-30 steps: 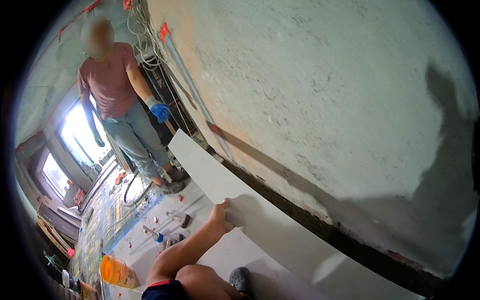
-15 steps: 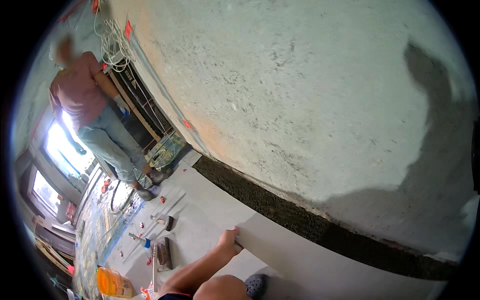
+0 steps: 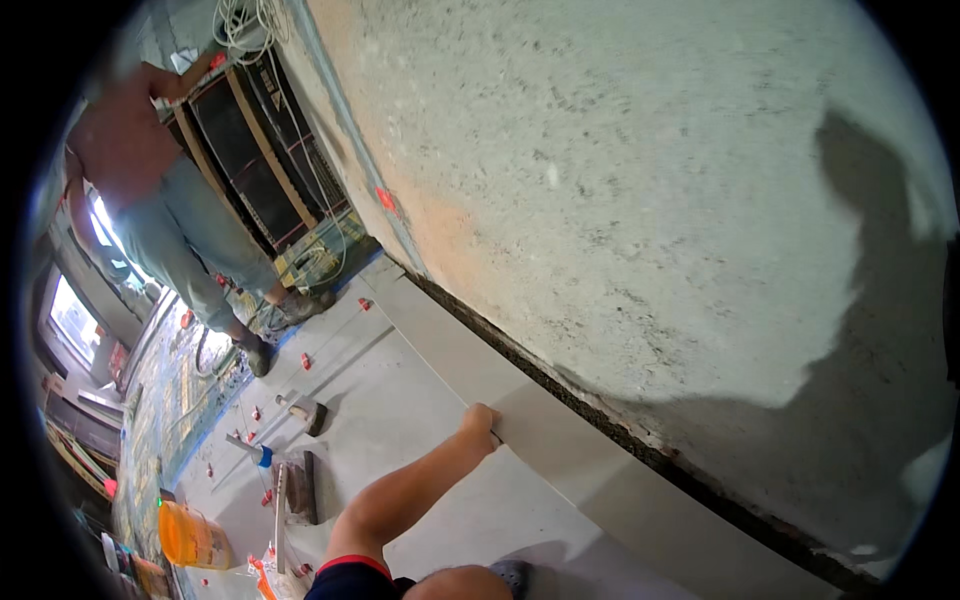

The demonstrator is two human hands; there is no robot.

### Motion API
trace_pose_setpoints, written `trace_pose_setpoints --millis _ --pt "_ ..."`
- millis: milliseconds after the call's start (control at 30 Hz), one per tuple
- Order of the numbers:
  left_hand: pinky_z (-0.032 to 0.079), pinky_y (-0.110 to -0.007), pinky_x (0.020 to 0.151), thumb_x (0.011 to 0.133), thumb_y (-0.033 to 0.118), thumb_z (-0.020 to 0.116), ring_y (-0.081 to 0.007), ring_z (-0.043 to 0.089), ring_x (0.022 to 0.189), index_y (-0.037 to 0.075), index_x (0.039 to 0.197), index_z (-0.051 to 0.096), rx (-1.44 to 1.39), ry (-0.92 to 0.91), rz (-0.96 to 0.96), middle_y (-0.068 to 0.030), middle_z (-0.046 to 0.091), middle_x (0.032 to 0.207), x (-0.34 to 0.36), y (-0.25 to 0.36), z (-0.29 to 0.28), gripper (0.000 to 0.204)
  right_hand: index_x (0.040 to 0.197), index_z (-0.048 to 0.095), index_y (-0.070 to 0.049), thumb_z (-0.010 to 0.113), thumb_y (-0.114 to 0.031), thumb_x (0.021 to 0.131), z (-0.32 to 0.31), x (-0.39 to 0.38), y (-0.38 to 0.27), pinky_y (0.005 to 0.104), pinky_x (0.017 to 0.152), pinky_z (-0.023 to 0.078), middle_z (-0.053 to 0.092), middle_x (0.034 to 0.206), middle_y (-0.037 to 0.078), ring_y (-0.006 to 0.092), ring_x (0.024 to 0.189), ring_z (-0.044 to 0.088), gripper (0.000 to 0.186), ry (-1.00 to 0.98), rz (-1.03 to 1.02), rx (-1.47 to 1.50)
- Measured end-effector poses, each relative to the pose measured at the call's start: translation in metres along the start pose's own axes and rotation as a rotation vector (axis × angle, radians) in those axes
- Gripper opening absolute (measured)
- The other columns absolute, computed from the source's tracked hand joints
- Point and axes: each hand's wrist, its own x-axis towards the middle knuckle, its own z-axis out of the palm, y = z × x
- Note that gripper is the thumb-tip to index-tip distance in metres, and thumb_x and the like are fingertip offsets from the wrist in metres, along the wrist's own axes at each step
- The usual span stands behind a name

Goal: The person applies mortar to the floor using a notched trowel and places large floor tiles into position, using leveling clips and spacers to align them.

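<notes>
One bare hand point(image 3: 480, 422), one tile strip point(image 3: 550, 440), one co-worker point(image 3: 128, 140), two shoes point(image 3: 256, 355) and one clog point(image 3: 512, 576) show.

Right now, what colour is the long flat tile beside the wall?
The long tile is pale grey; it shows best in the head view.

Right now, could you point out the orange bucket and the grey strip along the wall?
Orange bucket point(image 3: 208, 545): head view, outer side.
Grey strip point(image 3: 562, 442): head view, middle of upper face.

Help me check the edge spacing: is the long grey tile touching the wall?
Apart. The head view shows a dark strip running between the long grey tile and the foot of the wall.
</notes>
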Motion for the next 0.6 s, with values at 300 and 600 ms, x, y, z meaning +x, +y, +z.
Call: trace_pose_setpoints --millis 300,600 --pt "0.052 -0.049 0.069 0.077 0.002 0.048 -0.0329 0.056 0.085 -0.005 0.103 0.044 0.045 -0.019 0.007 -0.0185 0.047 0.102 0.027 0.037 0.019 0.028 0.105 0.061 0.002 0.038 -0.051 0.093 0.069 0.02 -0.038 0.0387 0.071 0.049 0.064 0.09 0.015 0.0281 0.081 0.06 0.06 -0.009 0.087 -0.02" --pt "0.052 -0.05 0.075 0.076 -0.001 0.047 -0.0353 0.055 0.092 -0.005 0.106 0.043 0.093 -0.058 -0.039 -0.0199 0.046 0.107 0.056 0.05 0.027 0.031 0.108 0.059 0.003 0.037 -0.053 0.092 0.102 0.034 -0.064 0.04 0.073 0.049 0.062 0.094 0.017 0.0302 0.084 0.059 0.063 -0.023 0.112 -0.025"
